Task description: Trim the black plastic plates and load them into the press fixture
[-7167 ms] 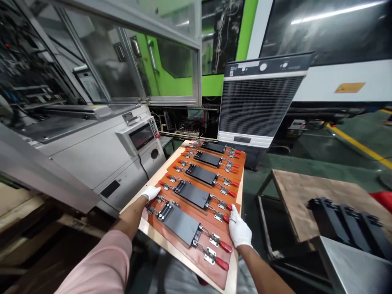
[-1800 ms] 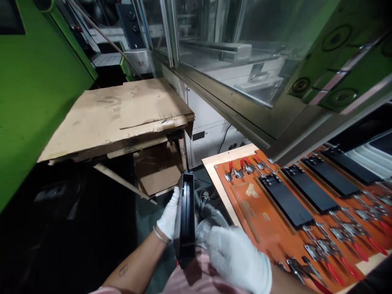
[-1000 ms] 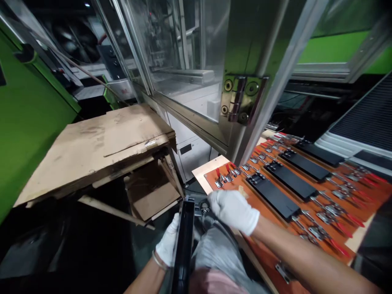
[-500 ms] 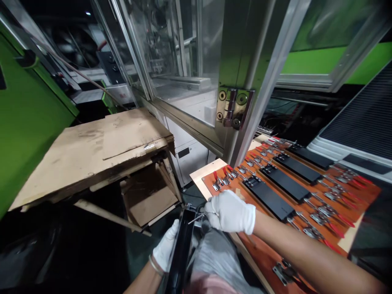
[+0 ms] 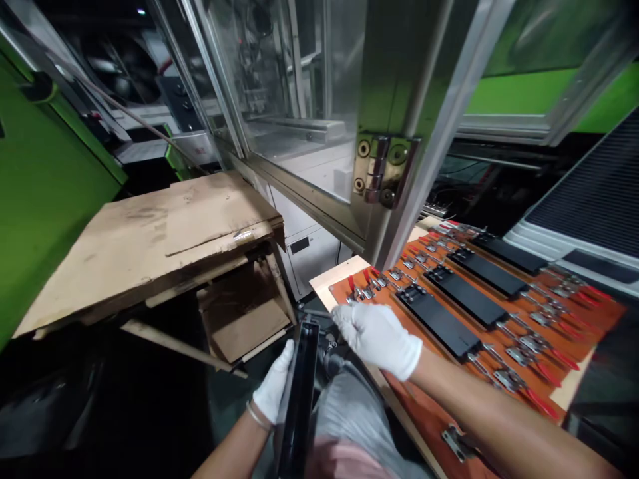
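Observation:
My left hand [image 5: 273,386], in a white glove, is closed round the side of a long black channel-shaped plastic part [image 5: 301,392]. The part slants upward above my lap, its hollow side showing. My right hand [image 5: 377,338], also gloved, is closed just right of the part's far end and apart from it. From its fingertips a thin metal tool [image 5: 315,313] seems to stick out to the left; it is blurred and its handle is hidden in the glove.
At right, an orange fixture board [image 5: 422,399] carries several black flat parts [image 5: 439,322] held by red-handled toggle clamps [image 5: 544,399]. A cardboard-covered table [image 5: 134,246] stands at left. A hinged metal-framed door [image 5: 379,219] rises ahead. Green machine panels [image 5: 44,179] flank the space.
My right hand has lifted slightly, drawing the thin tool off the black part toward its far end. My left hand has tilted the part, so its hollow side shows more.

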{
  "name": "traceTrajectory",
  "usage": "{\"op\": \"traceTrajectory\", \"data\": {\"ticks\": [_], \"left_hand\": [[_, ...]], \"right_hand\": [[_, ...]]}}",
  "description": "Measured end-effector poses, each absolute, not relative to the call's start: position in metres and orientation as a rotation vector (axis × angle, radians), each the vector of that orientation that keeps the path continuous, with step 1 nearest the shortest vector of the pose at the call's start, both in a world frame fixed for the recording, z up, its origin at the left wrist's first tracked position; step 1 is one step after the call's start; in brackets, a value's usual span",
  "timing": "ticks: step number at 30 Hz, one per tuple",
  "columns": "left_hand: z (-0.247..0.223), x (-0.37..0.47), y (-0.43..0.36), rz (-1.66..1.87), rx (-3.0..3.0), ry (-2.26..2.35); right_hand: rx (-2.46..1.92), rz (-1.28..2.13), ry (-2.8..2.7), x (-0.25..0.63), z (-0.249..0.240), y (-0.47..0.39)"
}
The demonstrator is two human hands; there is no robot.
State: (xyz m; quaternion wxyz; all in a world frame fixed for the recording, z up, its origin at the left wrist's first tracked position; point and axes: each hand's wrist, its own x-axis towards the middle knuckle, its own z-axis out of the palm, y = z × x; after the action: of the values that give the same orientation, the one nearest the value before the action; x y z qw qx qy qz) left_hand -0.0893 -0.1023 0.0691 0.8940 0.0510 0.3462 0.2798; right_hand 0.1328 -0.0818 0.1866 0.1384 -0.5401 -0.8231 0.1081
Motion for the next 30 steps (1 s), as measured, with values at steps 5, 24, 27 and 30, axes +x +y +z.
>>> {"op": "traceTrajectory", "data": {"ticks": [5,24,27,30], "left_hand": [[0.083,-0.084,-0.082,0.777,0.032,0.722],[0.103,-0.063,-0.090,1.351,0.570,1.036],[0.113,-0.065,-0.089,1.177,0.337,1.003],[0.120,-0.070,-0.088,1.000,0.146,0.964]], "right_hand": [[-1.163,0.540,-2.785,0.113,0.177,-0.131],[-1.413,0.983,-1.395,0.093,0.140,-0.078],[-1.429,1.011,-1.405,0.101,0.141,-0.087],[-1.350,0.990,-1.620,0.110,0.151,-0.112]]}}
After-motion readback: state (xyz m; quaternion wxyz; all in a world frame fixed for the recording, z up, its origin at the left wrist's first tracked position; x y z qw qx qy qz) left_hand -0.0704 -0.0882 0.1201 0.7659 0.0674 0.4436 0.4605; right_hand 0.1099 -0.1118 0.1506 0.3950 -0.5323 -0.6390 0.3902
